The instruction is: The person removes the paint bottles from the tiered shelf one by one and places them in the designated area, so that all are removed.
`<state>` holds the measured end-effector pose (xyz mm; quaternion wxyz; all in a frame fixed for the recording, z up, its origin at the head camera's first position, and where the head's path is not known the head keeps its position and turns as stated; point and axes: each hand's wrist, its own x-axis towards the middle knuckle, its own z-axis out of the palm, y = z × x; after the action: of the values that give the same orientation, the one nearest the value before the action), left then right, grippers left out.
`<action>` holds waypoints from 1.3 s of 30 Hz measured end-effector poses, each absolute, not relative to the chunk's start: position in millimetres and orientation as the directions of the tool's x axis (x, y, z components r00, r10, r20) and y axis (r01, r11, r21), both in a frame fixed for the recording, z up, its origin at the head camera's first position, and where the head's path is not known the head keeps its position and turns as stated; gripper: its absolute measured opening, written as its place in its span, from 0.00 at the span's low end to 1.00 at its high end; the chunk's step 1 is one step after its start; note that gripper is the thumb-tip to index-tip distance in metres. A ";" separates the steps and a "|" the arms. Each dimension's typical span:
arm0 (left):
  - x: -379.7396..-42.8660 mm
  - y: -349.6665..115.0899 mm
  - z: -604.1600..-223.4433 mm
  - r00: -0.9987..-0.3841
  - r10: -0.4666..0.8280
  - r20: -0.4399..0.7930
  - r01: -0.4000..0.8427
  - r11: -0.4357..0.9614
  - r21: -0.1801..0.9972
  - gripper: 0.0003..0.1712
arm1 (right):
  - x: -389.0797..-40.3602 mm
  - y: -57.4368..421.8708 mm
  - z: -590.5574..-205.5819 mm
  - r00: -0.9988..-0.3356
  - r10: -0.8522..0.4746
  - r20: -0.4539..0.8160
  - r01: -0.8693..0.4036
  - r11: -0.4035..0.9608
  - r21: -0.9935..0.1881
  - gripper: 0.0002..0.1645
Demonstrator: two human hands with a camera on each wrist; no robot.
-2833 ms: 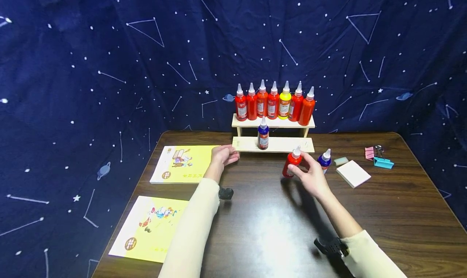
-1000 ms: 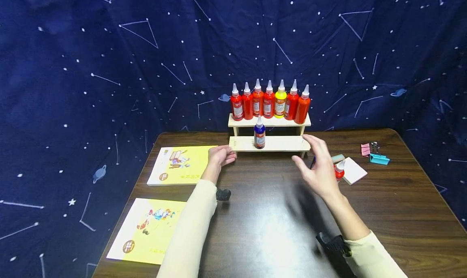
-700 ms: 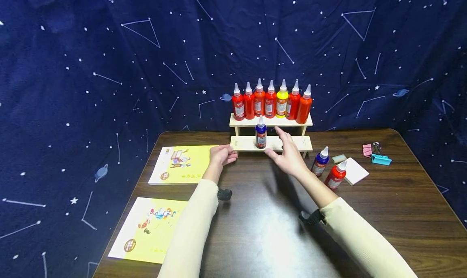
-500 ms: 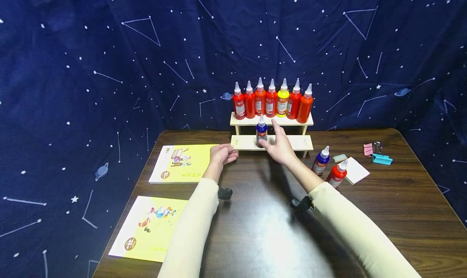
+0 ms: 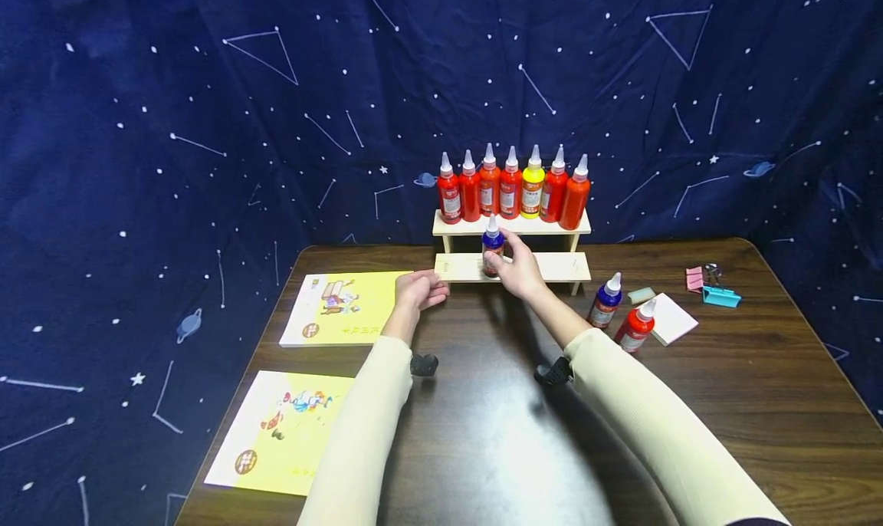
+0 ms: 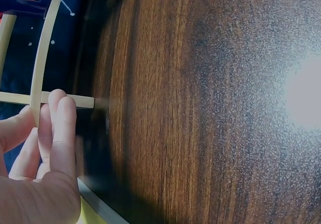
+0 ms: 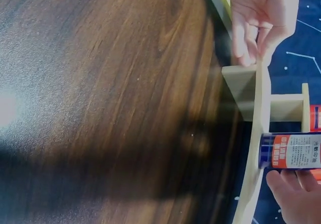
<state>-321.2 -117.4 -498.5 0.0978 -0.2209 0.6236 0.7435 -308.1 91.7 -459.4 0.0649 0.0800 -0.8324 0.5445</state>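
Note:
My right hand (image 5: 520, 271) grips a blue squeeze bottle (image 5: 492, 242) with a white pointed cap, thumb in front and fingers behind. The bottle is upright on the lower tier of a pale wooden two-tier rack (image 5: 559, 267). In the right wrist view, the fingertips (image 7: 275, 180) lie along the side of the labelled blue bottle (image 7: 296, 151), near its base. My left hand (image 5: 418, 290) pinches the left end of the lower tier. The left wrist view shows its thumb and fingers at the end of the wooden board (image 6: 44, 53).
Several red bottles (image 5: 510, 192) and a yellow bottle (image 5: 532, 192) line the upper tier. To the right stand another blue bottle (image 5: 605, 304) and a red bottle (image 5: 633, 329), near an eraser-like block (image 5: 641, 296), white pad (image 5: 672, 319) and binder clips (image 5: 720, 297). Two yellow booklets (image 5: 283, 434) lie left.
My right hand set the red bottle down beside the blue one at right, then moved left to the rack and closed on the blue bottle there. The left hand stayed at the rack's end.

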 end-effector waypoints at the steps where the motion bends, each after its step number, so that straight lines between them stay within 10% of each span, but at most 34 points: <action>1: -321.7 -118.3 -497.7 -0.885 -0.133 -0.447 -0.417 -0.202 0.886 0.18 | -309.1 90.9 -459.8 -0.978 -0.056 0.201 -0.207 0.391 -0.897 0.32; 25: -320.0 -117.8 -496.1 -0.887 -0.130 -0.444 -0.421 -0.169 0.891 0.17 | -227.0 133.8 -489.2 -0.890 0.416 0.187 -0.055 0.309 -0.949 0.30; 39: -321.2 -118.0 -499.0 -0.883 -0.128 -0.451 -0.427 -0.176 0.887 0.17 | -219.5 143.9 -508.5 -0.876 0.461 0.144 0.034 0.357 -0.933 0.30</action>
<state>-321.2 -118.0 -499.0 0.1018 -0.2190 0.6339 0.7347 -219.5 143.9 -508.5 0.1956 -0.1546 -0.8002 0.5455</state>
